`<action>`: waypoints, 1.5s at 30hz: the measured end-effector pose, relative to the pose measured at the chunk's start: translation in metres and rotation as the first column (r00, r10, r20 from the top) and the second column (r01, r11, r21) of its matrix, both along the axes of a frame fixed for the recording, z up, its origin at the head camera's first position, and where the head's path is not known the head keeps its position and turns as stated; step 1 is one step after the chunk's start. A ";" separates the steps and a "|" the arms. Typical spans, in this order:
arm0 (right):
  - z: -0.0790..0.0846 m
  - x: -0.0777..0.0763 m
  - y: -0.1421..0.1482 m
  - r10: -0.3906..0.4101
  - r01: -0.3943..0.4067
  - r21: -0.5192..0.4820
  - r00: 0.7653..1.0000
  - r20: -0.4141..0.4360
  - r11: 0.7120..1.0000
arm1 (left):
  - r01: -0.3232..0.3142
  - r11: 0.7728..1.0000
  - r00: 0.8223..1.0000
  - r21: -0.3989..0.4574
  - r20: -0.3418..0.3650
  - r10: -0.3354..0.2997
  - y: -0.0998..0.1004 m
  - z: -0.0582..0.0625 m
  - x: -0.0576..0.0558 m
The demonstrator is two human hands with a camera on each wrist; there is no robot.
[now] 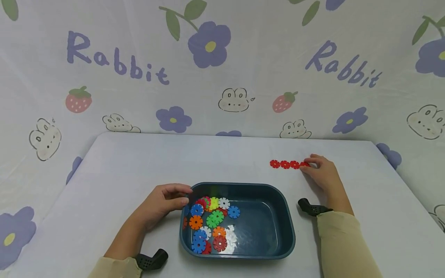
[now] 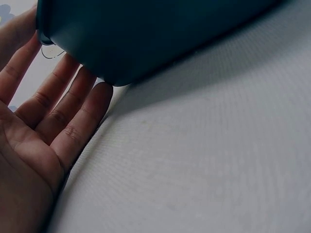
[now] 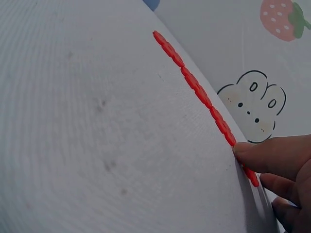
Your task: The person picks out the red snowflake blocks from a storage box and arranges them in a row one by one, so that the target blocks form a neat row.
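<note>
On the white surface [image 1: 382, 185], the left hand [image 1: 161, 202] grips the far-left corner of the tray [image 1: 257, 220], apparently to steady it. Beyond the tray, four red discs [image 1: 286, 167] lie in a row, left of the right hand [image 1: 323, 172], which pinches the rightmost, probably to keep it aligned.

A person in pale khaki sleeves, the left sleeve [image 1: 117, 268] at lower left of the frame and the right sleeve [image 1: 347, 243] at lower right, wears a black device at each cuff, the left unit [image 1: 152, 260] and right unit [image 1: 314, 209] dotted with small holes and ending in angled, rounded heads; left hand [image 1: 165, 200] and right hand [image 1: 322, 172] are bare.
</note>
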State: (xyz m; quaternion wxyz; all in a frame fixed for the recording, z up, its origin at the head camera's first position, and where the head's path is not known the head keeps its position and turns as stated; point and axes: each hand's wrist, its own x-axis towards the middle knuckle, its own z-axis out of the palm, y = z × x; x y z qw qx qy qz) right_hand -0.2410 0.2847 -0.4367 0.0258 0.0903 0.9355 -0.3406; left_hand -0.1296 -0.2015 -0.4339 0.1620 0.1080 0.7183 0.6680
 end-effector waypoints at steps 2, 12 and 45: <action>0.001 0.000 0.000 -0.003 0.003 -0.008 1.000 0.011 1.000 | -0.002 1.000 1.000 0.001 0.001 0.002 0.000 0.000 0.000; 0.037 0.007 -0.023 0.009 -0.009 -0.015 0.998 -0.057 1.000 | -0.002 1.000 1.000 0.008 0.006 0.002 -0.003 -0.001 0.001; 0.099 0.087 -0.210 0.822 -0.840 0.041 0.518 -0.236 0.541 | 0.027 0.998 1.000 0.059 0.000 -0.027 -0.003 0.002 -0.001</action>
